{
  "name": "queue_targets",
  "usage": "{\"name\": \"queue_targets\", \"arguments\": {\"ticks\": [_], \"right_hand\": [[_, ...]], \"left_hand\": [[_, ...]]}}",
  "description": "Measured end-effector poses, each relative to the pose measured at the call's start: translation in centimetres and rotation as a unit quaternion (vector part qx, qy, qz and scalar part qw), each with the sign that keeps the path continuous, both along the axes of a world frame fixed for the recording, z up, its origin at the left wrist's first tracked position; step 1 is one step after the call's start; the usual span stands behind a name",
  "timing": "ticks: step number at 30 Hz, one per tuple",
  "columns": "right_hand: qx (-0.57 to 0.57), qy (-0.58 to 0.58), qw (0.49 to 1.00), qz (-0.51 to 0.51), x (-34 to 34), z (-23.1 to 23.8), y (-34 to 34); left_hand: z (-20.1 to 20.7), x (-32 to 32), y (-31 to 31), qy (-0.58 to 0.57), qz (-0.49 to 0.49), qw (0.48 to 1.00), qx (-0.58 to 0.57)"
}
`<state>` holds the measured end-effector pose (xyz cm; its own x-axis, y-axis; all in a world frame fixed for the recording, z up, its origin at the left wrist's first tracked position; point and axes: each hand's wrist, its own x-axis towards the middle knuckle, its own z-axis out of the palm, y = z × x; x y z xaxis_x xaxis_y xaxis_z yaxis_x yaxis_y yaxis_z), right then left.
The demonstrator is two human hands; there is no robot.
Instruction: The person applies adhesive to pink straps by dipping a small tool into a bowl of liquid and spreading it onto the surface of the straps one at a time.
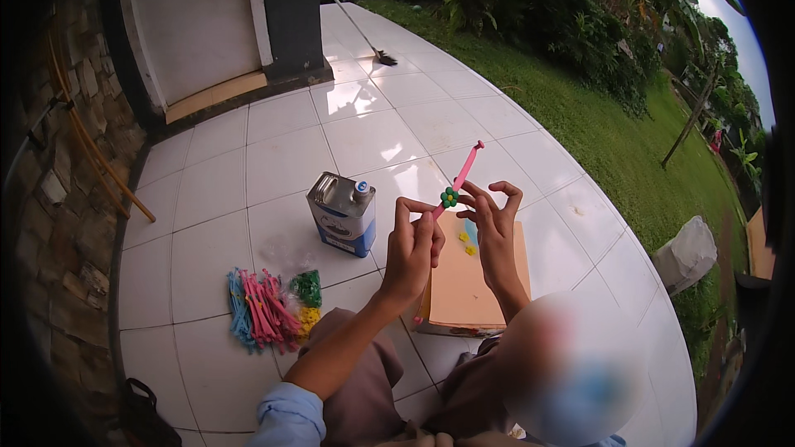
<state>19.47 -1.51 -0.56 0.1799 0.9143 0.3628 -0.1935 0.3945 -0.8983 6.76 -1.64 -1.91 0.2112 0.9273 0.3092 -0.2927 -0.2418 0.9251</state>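
My left hand (408,252) pinches the lower part of a slim pink strip (468,167) that slants up to the right and ends in a small knob. Partway along it sits a green flower-shaped piece (449,197) with a yellowish centre. My right hand (497,236) is close on the other side, fingers apart, one fingertip at or touching the strip by the flower. Under both hands stands a cardboard box (476,298) with a pale orange top. Small yellow flower pieces (469,250) lie on it beside a light blue piece (471,232), partly hidden by my right hand.
Left of my legs lie pink strips (269,306), blue strips (241,314), and bags of green pieces (306,288) and yellow pieces (309,319). A metal can (344,219) stands behind them on the white tiles. Farther off are a broom (383,58), a door and grass.
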Motion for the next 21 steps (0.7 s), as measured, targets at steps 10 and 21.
{"name": "queue_targets", "arguments": {"ticks": [10, 21], "right_hand": [[-0.158, -0.145, 0.903, 0.373, -2.1, -3.9, -0.8], [-0.155, -0.108, 0.940, 0.284, 0.4, -0.1, -1.4]], "left_hand": [[-1.3, -4.4, 5.2, 0.078, 0.135, 0.988, 0.018], [-0.2, -4.6, 2.3, 0.444, 0.029, 0.822, 0.357]]}}
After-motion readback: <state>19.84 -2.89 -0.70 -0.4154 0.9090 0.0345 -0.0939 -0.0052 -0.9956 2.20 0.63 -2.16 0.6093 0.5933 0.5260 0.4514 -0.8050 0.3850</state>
